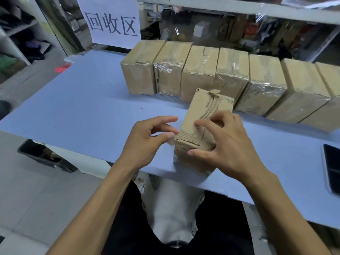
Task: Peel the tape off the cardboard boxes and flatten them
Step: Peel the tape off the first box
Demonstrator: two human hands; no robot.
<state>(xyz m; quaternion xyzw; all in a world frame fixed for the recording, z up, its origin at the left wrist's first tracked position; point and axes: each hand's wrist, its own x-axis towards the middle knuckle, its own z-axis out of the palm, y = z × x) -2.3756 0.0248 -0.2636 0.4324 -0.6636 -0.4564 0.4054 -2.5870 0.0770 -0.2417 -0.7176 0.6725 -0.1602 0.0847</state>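
**While both hands work one box, seven more wait in a row**

Where the floor (27, 190) shows at far left, it is pale grey tile, with white shelving (16, 41) holding dark items behind it and a black bin (46, 159) tucked under the table's near edge. A white sign (110, 21) with three printed characters hangs above the far left corner of the light blue table (73, 107).

Near the front edge, the left hand (147, 142) hovers just beside the box (202, 122), fingers loosely curled, thumb and forefinger tips close together at the box's lower left corner; whether they pinch a bit of tape I cannot tell. The box stands on the table, its top scarred with torn strips of bared corrugation. The right hand (226, 144) grips that box, thumb on the near end face, fingers curled over the top seam.

Behind, a row of boxes (230, 78) runs side by side to the right, several wrapped in clear tape. Further back, metal racks (257, 24) hold cluttered goods. At the right edge lies a dark phone (332, 168).
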